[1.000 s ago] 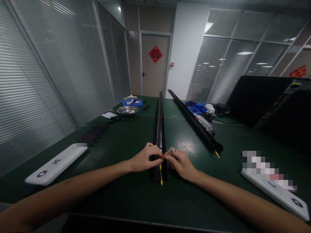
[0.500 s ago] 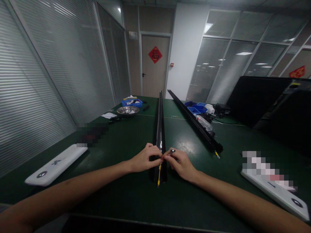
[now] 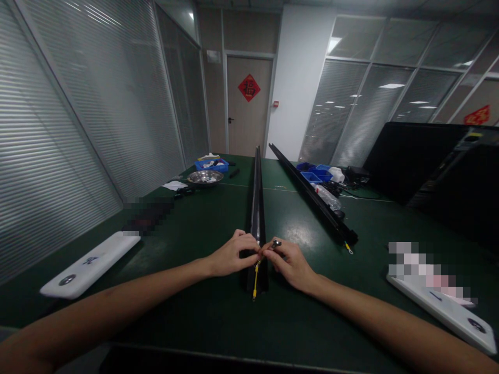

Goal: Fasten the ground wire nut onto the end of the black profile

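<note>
A long black channel-shaped rail (image 3: 256, 208) runs away from me down the middle of the green table. Over its near end, my left hand (image 3: 238, 253) and my right hand (image 3: 286, 259) meet with fingertips pinched together. What the fingertips hold is too small and hidden to name. Just below them a short yellow wire (image 3: 255, 283) with a ring terminal lies along the rail's near end. A ring-like metal item shows on a finger of my right hand. Farther right lies a second black rail (image 3: 312, 195), with a yellow-sleeved ring terminal (image 3: 348, 248) at its near end.
On the green table (image 3: 210, 322) lie a white device (image 3: 91, 265) at left and another white device (image 3: 440, 306) at right. Farther back are a metal bowl (image 3: 205, 178), a blue tray (image 3: 212, 167), blue bins (image 3: 311, 177) and a plastic bottle (image 3: 328, 197). A large black panel (image 3: 421, 156) stands at right.
</note>
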Available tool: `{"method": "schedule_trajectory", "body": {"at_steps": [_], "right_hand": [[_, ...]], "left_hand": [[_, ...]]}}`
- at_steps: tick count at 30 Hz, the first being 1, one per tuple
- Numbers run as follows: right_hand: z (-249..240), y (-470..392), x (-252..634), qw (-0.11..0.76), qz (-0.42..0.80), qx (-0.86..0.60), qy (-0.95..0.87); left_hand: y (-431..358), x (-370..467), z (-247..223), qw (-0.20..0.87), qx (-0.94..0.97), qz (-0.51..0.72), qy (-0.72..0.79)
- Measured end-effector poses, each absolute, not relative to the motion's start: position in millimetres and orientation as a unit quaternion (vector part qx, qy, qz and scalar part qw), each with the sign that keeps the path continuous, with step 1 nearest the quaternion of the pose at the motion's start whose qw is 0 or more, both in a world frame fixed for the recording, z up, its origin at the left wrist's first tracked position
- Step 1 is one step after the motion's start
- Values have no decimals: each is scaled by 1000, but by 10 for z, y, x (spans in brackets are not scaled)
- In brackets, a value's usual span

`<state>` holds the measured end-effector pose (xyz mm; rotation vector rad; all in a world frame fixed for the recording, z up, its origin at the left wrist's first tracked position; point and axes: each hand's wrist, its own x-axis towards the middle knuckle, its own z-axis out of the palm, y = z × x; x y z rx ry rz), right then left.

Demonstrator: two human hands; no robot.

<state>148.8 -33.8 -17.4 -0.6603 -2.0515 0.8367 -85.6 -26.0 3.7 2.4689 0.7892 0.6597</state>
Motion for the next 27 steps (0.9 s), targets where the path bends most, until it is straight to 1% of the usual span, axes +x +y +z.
{"method": "schedule_trajectory", "body": {"at_steps": [12,18,27], "right_hand": [[-174,-321,1487,403,332,-256,-814],[-172,-336,1489,405,314,-260,-819],[-148,-336,1476,407,340,-250,-810]], "left_hand": [[-270,-848,52,232,898,236,291],[-262,-846,46,228,899,237,290],[-263,-854,42,234,896,237,294]]}}
